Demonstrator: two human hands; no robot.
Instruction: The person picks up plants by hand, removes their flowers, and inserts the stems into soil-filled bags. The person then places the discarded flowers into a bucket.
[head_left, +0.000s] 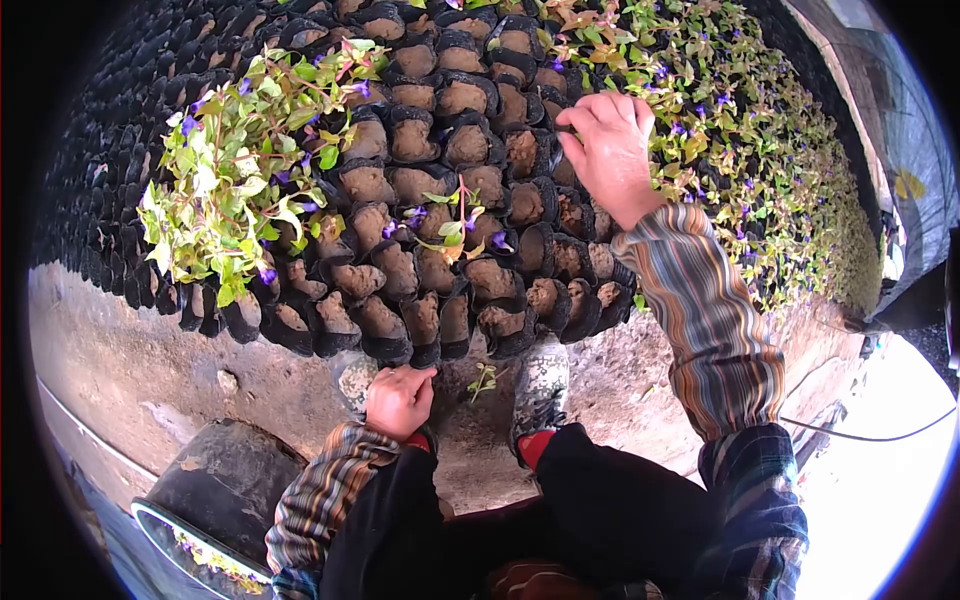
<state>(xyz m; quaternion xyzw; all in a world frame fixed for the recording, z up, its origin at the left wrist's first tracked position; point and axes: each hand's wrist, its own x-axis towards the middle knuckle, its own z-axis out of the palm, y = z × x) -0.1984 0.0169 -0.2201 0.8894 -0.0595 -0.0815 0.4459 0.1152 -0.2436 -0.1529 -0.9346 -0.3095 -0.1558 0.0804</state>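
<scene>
My right hand (612,150) reaches over the rows of soil-filled black grow bags (466,97), beside the flowering seedlings on the right. Its fingers are bent and pressed together at a dark bag rim; whatever is between them is hidden. Low in the view, my left hand (398,402) is curled closed just below the front row of bags, with nothing visible in it. A loose cut sprig (458,225) with purple flowers lies across the bags between the hands. To the left, a bushy heap of leafy cuttings (235,170) with purple flowers rests on the bags.
Dense flowering seedlings (740,150) fill the right side. A black bucket (215,490) with plant bits inside tilts at lower left. A small green sprig (483,380) lies on the dirt floor (620,400) near my shoe (541,390). A thin cable (880,438) runs at right.
</scene>
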